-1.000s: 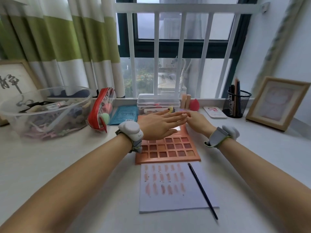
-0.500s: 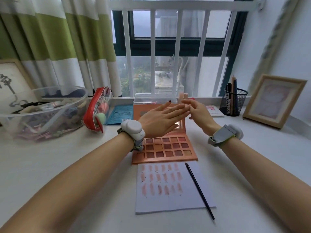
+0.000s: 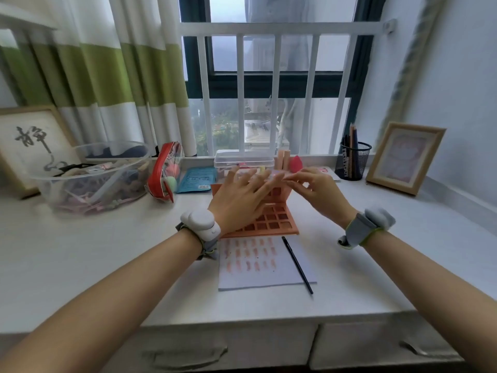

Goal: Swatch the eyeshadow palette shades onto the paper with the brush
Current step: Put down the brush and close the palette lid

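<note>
The orange eyeshadow palette (image 3: 274,222) lies open on the white desk, its lid standing roughly upright at the far side. My left hand (image 3: 242,200) rests flat, fingers spread, over the lid and covers the palette's left half. My right hand (image 3: 317,192) pinches the lid's top right corner with its fingertips. Just in front of the palette lies the white paper (image 3: 269,278), carrying rows of pink and brown swatches. The thin black brush (image 3: 297,265) lies loose, slanted across the paper's right side, with neither hand on it.
A clear bowl of cosmetics (image 3: 91,176) and a red pouch (image 3: 164,173) sit at the left. Behind the palette are a clear box (image 3: 243,160) and a blue packet (image 3: 197,179). A mesh pencil cup (image 3: 352,162) and picture frame (image 3: 403,157) stand at the right.
The palette lid has swung up from lying flat on the desk to roughly upright, with both hands rising along with it. The brush and the paper stay where they were.
</note>
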Demonstrator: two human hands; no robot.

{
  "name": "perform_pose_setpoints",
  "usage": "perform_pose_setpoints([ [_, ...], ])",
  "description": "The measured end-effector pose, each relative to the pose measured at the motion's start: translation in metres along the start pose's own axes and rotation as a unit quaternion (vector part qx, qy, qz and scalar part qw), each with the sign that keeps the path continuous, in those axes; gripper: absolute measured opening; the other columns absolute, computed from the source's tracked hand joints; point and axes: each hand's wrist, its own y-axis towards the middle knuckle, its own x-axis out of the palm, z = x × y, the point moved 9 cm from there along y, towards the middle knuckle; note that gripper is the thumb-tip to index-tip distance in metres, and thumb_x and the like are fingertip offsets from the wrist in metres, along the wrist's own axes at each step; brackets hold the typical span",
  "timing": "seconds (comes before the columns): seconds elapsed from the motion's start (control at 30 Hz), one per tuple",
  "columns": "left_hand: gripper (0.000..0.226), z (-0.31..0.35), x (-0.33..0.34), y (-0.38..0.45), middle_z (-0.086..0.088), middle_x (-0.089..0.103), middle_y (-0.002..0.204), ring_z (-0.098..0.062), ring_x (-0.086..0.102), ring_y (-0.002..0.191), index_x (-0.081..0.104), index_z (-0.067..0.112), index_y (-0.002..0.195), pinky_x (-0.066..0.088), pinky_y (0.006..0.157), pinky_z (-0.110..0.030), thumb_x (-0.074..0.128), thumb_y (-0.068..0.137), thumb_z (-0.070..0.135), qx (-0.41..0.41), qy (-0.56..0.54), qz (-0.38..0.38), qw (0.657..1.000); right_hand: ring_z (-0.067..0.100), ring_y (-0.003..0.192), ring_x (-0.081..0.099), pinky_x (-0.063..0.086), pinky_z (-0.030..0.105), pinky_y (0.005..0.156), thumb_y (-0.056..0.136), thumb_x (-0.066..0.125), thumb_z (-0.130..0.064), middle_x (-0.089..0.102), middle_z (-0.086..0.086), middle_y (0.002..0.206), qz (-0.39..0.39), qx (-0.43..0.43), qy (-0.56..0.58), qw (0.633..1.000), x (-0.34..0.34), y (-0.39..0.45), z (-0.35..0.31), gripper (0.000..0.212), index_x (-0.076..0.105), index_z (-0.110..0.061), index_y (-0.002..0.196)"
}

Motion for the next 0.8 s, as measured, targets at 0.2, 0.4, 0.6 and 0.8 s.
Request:
perform_pose_setpoints([
  [0.2, 0.049, 0.016, -0.014, -0.032, -0.003, 0.066, 0.115, -0.026, 0.066, 0.084, 0.041, 0.015, 0.142, 0.046, 0.089, -0.047, 0.031, 0.097, 0.03, -0.003, -0.023, -0.016, 1.0, 0.007, 0.083, 0.059, 0.05, 0.022, 0.075, 0.086, 0.06, -0.027, 0.068, -0.004, 0.101, -0.067, -0.019, -0.03, 0.997, 0.004, -0.038, -0.017, 0.021, 0.069, -0.024, 0.105],
  [0.4, 0.046, 0.011, 0.0, -0.051, -0.003, 0.065, 0.122, -0.03, 0.067, 0.093, 0.052, 0.021, 0.134, 0.046, 0.089, -0.045, 0.024, 0.098, 0.032, -0.007, -0.058, -0.088, 0.994, 0.01, 0.092, 0.063, 0.05, 0.028, 0.086, 0.087, 0.06, -0.024, 0.067, -0.005, 0.111, -0.122, -0.006, -0.06, 0.991, 0.019, -0.054, -0.015, 0.023, 0.068, -0.025, 0.109],
  [0.6, 0.044, 0.008, 0.009, -0.051, 0.007, 0.035, 0.152, -0.021, 0.037, 0.136, 0.024, 0.031, 0.148, 0.027, 0.109, -0.037, 0.027, 0.104, 0.033, -0.032, -0.121, -0.187, 0.974, 0.012, 0.099, 0.06, 0.046, 0.025, 0.089, 0.089, 0.057, -0.023, 0.064, -0.004, 0.118, -0.163, 0.022, -0.075, 0.983, 0.032, -0.054, -0.008, 0.027, 0.064, -0.026, 0.114],
  [0.8, 0.046, 0.004, 0.025, -0.047, 0.008, 0.025, 0.156, -0.02, 0.032, 0.139, 0.021, 0.03, 0.15, 0.033, 0.109, -0.036, 0.026, 0.104, 0.035, -0.061, -0.153, -0.284, 0.945, 0.013, 0.104, 0.059, 0.043, 0.025, 0.094, 0.088, 0.057, -0.025, 0.061, -0.002, 0.124, -0.188, 0.054, -0.084, 0.977, 0.043, -0.045, 0.002, 0.026, 0.065, -0.022, 0.113],
])
